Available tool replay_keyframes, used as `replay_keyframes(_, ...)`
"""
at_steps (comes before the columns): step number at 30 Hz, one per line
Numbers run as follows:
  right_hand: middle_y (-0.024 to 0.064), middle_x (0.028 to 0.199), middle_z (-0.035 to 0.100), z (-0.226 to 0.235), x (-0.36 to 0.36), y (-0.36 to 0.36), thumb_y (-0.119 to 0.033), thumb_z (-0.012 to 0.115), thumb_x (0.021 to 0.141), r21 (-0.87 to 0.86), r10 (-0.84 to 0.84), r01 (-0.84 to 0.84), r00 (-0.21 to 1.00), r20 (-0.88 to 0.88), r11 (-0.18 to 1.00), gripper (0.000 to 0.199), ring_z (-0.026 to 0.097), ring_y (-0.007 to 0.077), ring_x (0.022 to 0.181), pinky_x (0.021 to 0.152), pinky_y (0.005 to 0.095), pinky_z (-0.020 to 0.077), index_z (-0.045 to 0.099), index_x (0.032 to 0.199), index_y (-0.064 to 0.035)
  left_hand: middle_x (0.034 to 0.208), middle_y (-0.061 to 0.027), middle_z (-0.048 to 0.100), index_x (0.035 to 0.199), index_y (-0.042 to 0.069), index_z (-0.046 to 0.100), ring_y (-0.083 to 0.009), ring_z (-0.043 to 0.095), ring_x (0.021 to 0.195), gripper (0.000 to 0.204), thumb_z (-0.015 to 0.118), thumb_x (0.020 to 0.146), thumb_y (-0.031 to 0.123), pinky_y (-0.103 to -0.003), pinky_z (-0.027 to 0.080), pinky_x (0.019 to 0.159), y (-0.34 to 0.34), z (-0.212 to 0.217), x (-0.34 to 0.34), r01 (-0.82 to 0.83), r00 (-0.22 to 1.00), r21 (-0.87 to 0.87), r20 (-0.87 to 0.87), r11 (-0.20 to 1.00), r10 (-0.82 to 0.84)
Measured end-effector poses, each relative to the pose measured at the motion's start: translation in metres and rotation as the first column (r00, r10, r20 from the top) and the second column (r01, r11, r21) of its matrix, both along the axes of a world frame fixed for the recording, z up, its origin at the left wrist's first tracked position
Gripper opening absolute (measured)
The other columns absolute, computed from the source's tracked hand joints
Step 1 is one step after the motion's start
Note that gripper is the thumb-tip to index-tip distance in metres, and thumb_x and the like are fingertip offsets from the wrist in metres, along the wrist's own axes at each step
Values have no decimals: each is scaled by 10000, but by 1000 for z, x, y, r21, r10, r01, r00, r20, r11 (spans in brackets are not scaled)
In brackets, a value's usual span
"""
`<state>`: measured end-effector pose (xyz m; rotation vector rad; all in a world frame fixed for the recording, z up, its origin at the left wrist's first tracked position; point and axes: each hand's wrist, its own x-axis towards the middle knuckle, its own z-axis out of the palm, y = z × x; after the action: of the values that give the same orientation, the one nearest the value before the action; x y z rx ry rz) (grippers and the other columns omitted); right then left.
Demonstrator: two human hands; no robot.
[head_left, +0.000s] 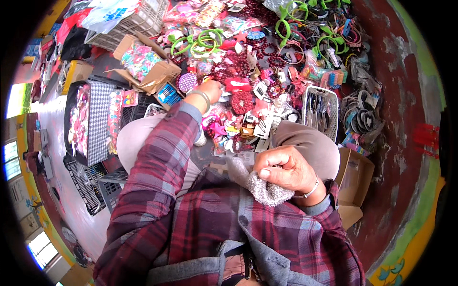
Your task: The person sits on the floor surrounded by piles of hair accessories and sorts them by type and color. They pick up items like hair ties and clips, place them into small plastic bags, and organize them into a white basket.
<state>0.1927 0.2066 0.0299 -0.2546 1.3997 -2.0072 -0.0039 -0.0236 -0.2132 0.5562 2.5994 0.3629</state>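
Observation:
My left hand (210,93) reaches forward into a large pile of hair accessories (238,66). Its fingers are curled, and whatever they may hold is hidden. A purple dotted round piece (187,82) lies just left of it, and a red knitted scrunchie (242,102) to its right. Close to my body, my right hand (286,167) is closed on a silvery-grey fuzzy cloth (267,188), which hangs below the fingers. Pink bows and carded hair clips (262,126) are heaped between my knees.
White plastic basket (306,119) with packets stands at the right, beside an open cardboard box (355,183). Green hairbands (207,42) lie at the back. On the left are a carton of floral packs (167,71), a checked bin (98,124) and black crates (83,183).

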Motion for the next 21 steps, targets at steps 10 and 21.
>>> replay_keyframes(10, -68, 682, 492, -5, -1, 0, -137, 553, 881, 62, -219, 211, 959, 182, 975, 163, 413, 17, 669, 591, 191, 363, 588, 784, -11, 1349, -208, 344, 1225, 68, 450, -354, 341, 1232, 460, 569, 804, 209, -391, 307, 1019, 55, -78, 8, 44, 991, 100, -131, 994, -30)
replay_keyframes(21, -78, 700, 521, -17, 23, 6, -194, 530, 899, 128, -597, 587, 748, 292, 799, 197, 442, 9, 648, 583, 181, 360, 602, 796, -43, 911, -102, 642, 1009, 45, 607, -228, 622, 800, 222, 479, 886, 178, -330, 486, 721, 57, -99, -36, -776, 630, 592, 703, 220, 331)
